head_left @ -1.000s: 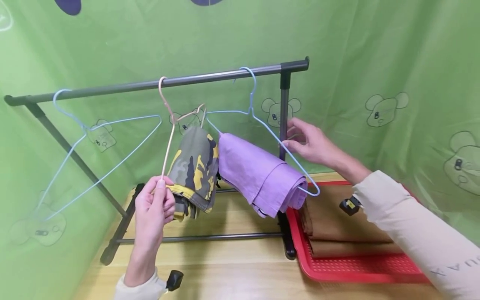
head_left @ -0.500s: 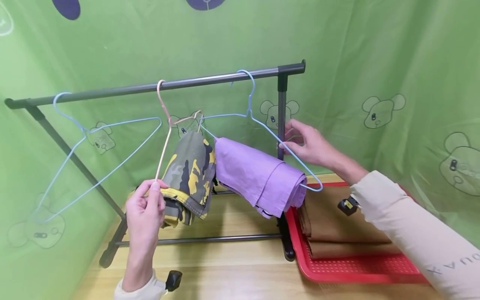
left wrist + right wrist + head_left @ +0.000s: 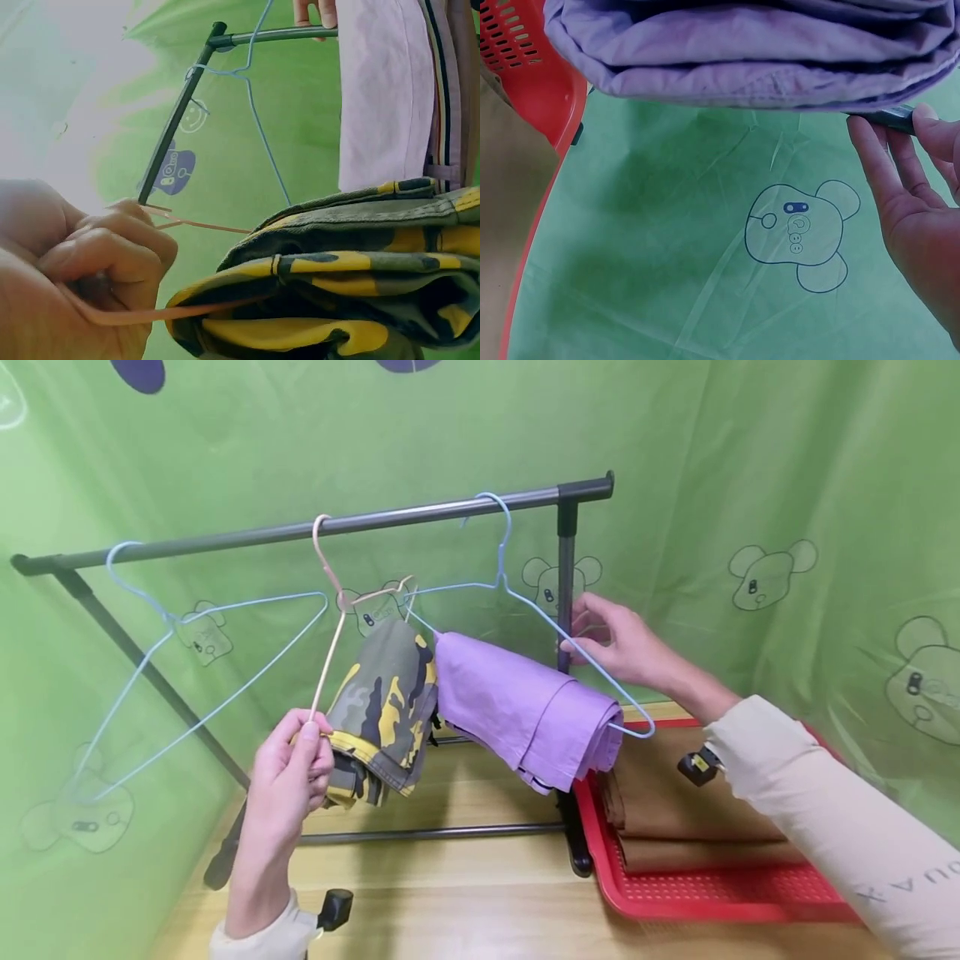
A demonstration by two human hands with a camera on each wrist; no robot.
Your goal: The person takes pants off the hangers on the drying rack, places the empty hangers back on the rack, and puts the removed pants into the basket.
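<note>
My left hand (image 3: 288,772) pinches the lower near corner of a pink wire hanger (image 3: 328,664), which hooks over the rack's top bar (image 3: 412,516). Folded camouflage trousers (image 3: 386,693) in grey, black and yellow drape over this hanger; the left wrist view shows my left fingers (image 3: 112,247) curled around its end. Folded purple trousers (image 3: 525,702) hang beside them on a blue hanger (image 3: 501,560). At the rack's right post (image 3: 567,556), my right hand (image 3: 622,643) grips with thumb and fingers; the right wrist view shows its fingers (image 3: 881,161) around the dark tube.
A bare blue hanger (image 3: 217,606) hangs at the left of the bar. At right, a red basket (image 3: 630,893) holds folded brown cloth (image 3: 690,793). The rack stands on a wooden surface (image 3: 465,893), with a green printed curtain (image 3: 675,485) behind and on both sides.
My left hand has shifted slightly left and down with the pink hanger's end, and the camouflage trousers have swung a little with it. The right hand stays on the post.
</note>
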